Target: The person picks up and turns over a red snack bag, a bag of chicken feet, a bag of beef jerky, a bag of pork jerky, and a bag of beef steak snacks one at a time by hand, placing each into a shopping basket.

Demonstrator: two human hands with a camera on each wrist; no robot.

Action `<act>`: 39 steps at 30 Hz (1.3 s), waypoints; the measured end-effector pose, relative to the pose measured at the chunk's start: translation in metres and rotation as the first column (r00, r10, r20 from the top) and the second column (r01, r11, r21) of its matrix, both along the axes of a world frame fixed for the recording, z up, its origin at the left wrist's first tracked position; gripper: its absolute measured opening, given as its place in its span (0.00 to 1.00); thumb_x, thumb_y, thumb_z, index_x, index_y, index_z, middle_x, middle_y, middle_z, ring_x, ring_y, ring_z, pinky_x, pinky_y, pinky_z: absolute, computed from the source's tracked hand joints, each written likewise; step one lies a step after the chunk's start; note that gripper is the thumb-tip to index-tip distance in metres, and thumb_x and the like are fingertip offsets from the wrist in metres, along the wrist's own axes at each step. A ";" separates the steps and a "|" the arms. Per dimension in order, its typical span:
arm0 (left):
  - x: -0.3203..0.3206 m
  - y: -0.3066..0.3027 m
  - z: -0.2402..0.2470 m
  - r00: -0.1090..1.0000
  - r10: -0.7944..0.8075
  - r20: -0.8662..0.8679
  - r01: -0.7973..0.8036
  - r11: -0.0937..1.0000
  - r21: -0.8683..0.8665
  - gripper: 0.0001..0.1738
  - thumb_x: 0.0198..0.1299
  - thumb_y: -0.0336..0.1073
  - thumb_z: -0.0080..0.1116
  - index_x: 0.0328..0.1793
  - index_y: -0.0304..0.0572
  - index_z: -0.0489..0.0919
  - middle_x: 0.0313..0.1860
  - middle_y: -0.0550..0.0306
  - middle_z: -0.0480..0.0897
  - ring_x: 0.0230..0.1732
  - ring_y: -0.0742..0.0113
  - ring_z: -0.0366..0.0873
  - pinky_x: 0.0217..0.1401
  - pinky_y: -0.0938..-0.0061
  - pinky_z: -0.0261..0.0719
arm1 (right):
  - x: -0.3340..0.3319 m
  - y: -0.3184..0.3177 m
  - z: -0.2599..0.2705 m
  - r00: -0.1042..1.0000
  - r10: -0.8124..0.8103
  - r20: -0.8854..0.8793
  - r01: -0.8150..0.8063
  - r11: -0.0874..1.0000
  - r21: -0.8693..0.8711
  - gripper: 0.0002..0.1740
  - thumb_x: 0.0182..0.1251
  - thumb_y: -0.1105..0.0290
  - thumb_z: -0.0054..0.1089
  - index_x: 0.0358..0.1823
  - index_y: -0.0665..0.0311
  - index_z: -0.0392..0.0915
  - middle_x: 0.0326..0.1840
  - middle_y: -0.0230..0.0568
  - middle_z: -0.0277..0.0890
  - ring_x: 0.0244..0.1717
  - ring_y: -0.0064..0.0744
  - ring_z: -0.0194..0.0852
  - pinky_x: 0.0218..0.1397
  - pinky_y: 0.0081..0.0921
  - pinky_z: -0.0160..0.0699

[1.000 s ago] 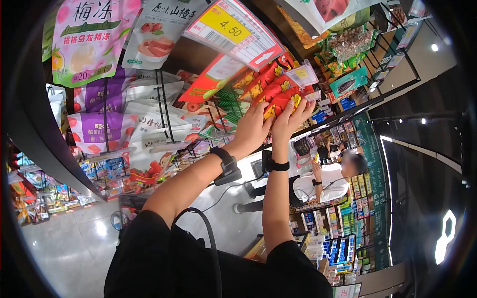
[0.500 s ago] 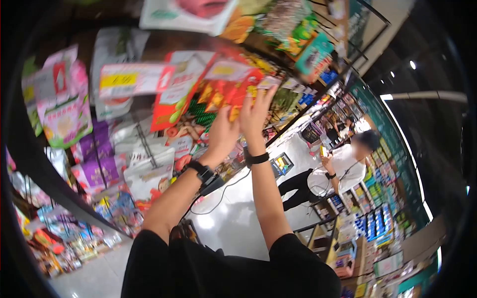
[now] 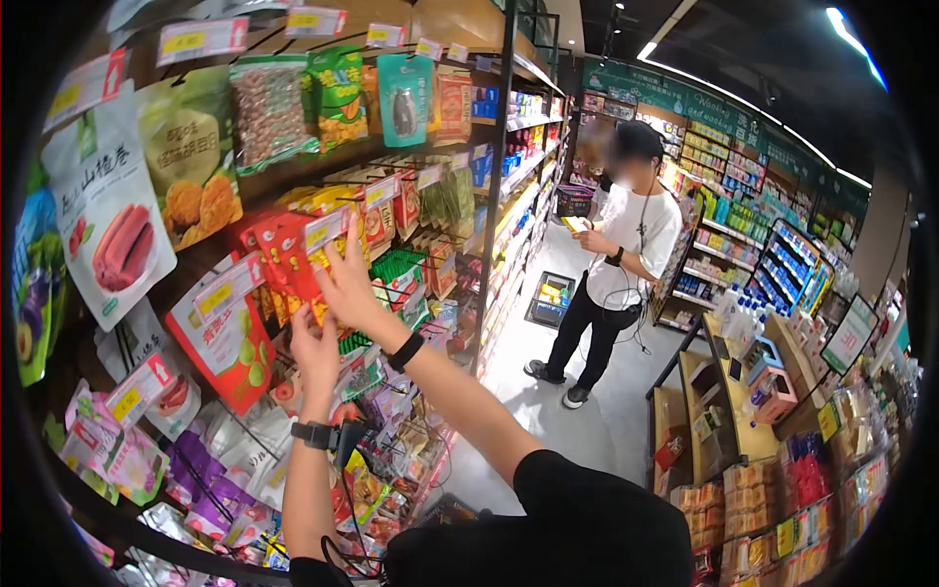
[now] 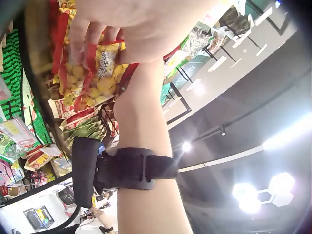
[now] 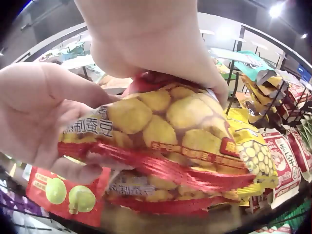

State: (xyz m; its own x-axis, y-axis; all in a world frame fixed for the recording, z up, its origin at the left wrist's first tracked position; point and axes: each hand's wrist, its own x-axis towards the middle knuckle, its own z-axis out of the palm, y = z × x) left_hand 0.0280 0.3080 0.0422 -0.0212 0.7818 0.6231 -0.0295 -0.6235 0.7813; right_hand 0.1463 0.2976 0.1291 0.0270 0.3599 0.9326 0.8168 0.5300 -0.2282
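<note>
Red-and-yellow snack packets (image 3: 279, 259) hang in a row on the rack in the head view, and both hands are on them. My left hand (image 3: 315, 342) grips their lower edge, fingers on one face in the left wrist view. In the right wrist view the front packet (image 5: 170, 122) shows yellow beans, with my left hand (image 5: 39, 112) pinching its left end. My right hand (image 3: 347, 284) holds the packets' right side, fingers stretched up beside a price tag (image 3: 326, 229); in the right wrist view its fingertips are mostly hidden behind the packet.
A red pouch with green fruit (image 3: 227, 338) hangs left of the packets, yellow bags (image 3: 328, 201) behind. More pouches hang above. A dark rack post (image 3: 497, 176) stands right, and a person in a white shirt (image 3: 641, 230) stands in the aisle.
The head view has swung, showing more aisle and the person upright. Both hands have stayed at the red packets, and the right hand's fingers now reach higher beside the price tag.
</note>
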 end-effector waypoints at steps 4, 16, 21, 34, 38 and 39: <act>-0.008 0.014 -0.009 0.997 -0.075 0.000 0.075 0.996 -0.054 0.26 0.73 0.29 0.59 0.73 0.26 0.67 0.63 0.38 0.79 0.51 0.64 0.84 0.52 0.71 0.85 | -0.016 -0.005 0.001 0.994 -0.076 -0.074 0.075 0.997 -0.015 0.31 0.76 0.61 0.54 0.77 0.64 0.65 0.82 0.87 0.26 0.81 0.87 0.36 0.80 0.62 0.51; -0.015 0.010 -0.002 0.989 -0.136 0.051 0.137 0.990 -0.020 0.24 0.72 0.26 0.59 0.70 0.25 0.68 0.61 0.42 0.80 0.58 0.64 0.82 0.61 0.72 0.81 | -0.027 -0.008 0.000 0.988 -0.095 -0.118 0.095 0.995 -0.011 0.26 0.73 0.60 0.59 0.65 0.68 0.75 0.79 0.92 0.33 0.76 0.88 0.49 0.78 0.62 0.56; -0.018 0.001 0.007 0.996 -0.064 -0.065 0.062 0.998 -0.025 0.24 0.70 0.26 0.60 0.69 0.24 0.69 0.58 0.42 0.83 0.55 0.66 0.83 0.56 0.74 0.82 | -0.024 -0.013 0.002 0.991 -0.005 -0.132 0.006 1.000 0.006 0.26 0.72 0.60 0.58 0.65 0.70 0.75 0.80 0.89 0.36 0.77 0.86 0.46 0.78 0.64 0.54; -0.012 -0.006 0.015 0.995 -0.102 0.011 0.102 0.993 -0.065 0.21 0.71 0.26 0.60 0.67 0.25 0.73 0.61 0.45 0.82 0.61 0.65 0.81 0.64 0.72 0.79 | -0.019 0.003 -0.012 0.981 -0.020 -0.192 0.053 0.985 0.167 0.22 0.72 0.64 0.58 0.61 0.72 0.77 0.82 0.82 0.40 0.80 0.82 0.45 0.79 0.63 0.53; -0.014 0.003 0.009 0.997 -0.071 -0.036 0.070 0.997 -0.030 0.23 0.71 0.27 0.60 0.69 0.24 0.71 0.59 0.43 0.83 0.56 0.64 0.83 0.59 0.72 0.82 | -0.017 0.003 -0.008 0.985 0.002 -0.175 0.031 0.982 0.186 0.22 0.71 0.64 0.59 0.60 0.72 0.78 0.81 0.81 0.45 0.79 0.80 0.49 0.78 0.62 0.55; -0.012 0.001 0.008 0.996 -0.083 -0.019 0.083 0.996 -0.031 0.24 0.71 0.28 0.59 0.70 0.22 0.70 0.58 0.41 0.84 0.54 0.64 0.85 0.55 0.73 0.84 | -0.017 0.001 -0.007 0.986 0.005 -0.167 0.028 0.981 0.191 0.22 0.71 0.64 0.59 0.60 0.72 0.78 0.81 0.81 0.46 0.79 0.80 0.49 0.77 0.62 0.55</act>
State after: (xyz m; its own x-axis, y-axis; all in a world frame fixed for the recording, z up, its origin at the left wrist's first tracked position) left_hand 0.0162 0.3091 0.0500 0.0569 0.7988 0.5989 -0.0644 -0.5957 0.8006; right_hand 0.1296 0.2991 0.1220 0.1904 0.1730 0.9663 0.7824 0.5678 -0.2558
